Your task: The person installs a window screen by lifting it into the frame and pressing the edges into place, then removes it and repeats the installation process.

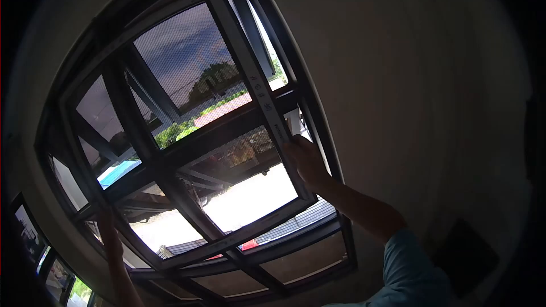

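A large framed window screen (234,37) with fine mesh stands tilted in front of a dark window frame (301,74). Small handwritten marks show on its right side bar. My right hand (304,158) is closed round that bar, below the marks, with the arm in a blue sleeve reaching up from the lower right. At the screen's lower left side bar, my left hand (107,224) is in deep shadow, its fingers seeming to wrap the edge. Between the screen and the window frame, a gap shows along the right and bottom.
Through the mesh, tilted-out window panes (151,94) are visible, with bright ground, greenery and roofs outside. A plain wall (409,79) lies to the right. Another window (54,267) is at the lower left, and a dark square object (466,256) at the lower right.
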`<state>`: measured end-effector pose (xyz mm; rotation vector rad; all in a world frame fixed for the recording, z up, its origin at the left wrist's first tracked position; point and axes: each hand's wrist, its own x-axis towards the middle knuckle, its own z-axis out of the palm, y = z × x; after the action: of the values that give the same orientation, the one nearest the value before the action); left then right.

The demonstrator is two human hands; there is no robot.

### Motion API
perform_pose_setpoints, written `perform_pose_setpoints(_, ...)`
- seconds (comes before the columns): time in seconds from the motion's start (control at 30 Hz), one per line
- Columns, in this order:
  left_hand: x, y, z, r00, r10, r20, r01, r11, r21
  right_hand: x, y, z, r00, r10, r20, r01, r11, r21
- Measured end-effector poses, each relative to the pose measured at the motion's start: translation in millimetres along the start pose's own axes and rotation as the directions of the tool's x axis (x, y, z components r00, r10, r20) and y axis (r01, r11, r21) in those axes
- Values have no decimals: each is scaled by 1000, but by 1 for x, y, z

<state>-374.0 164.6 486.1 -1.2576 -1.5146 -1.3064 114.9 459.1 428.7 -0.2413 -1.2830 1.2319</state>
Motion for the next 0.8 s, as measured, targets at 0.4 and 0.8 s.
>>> perform_pose_setpoints(0.4, -4, -42, 98, 985, -173, -24, 167, 975, -149, 34, 0, 52, 974, -223, -32, 214, 962, -170)
perform_pose_setpoints(0.8, 65, -56, 148, 987, 6, -160, -45, 970, -239, 81, -40, 48, 873, -488, -31, 421, 782, -460)
